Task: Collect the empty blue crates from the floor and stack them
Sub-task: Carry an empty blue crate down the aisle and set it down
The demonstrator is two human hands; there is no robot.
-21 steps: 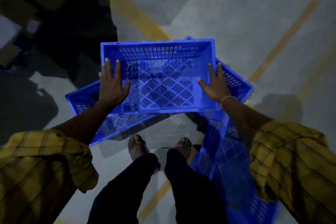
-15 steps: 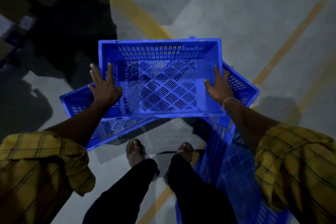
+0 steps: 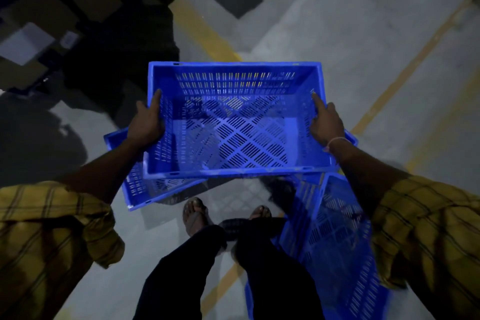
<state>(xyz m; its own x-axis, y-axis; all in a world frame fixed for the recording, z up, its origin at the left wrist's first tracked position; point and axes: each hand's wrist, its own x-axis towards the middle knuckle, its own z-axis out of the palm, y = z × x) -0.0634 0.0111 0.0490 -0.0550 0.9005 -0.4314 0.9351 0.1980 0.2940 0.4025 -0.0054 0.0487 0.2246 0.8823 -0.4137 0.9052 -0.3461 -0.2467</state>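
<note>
- The top crate [image 3: 233,122], blue and empty, is held up in front of the person, open side up, its perforated base showing.
- The left hand [image 3: 146,122] grips the crate's left wall, thumb over the rim and inside, the other fingers hidden on the outside.
- The right hand [image 3: 326,125] holds the right wall, forefinger stretched along the rim toward the far corner; the other fingers appear curled over the edge, though blur makes this uncertain.
- Below it a second crate [image 3: 135,187] lies on the floor [image 3: 350,41], turned at an angle, so its corners stick out beyond the held crate at left and right.
- A third crate [image 3: 337,236] stands just beside the person's right leg, reaching toward the lower edge of the view.
- Two sandalled feet [image 3: 194,213] stand between the angled crate and the third crate, near both.
- Yellow floor lines [image 3: 205,34] cross the grey concrete beyond the crates and under the feet.
- Dark cardboard boxes [image 3: 31,41] are piled at the upper left, well apart from the crates.
- Yellow checked sleeves [image 3: 46,236] frame the lower corners.
- Compared with the earlier frames, the held crate sits higher and nearer the camera, more squarely placed; the hands, then lying flat with spread fingers on the side walls, now clasp the rims.
</note>
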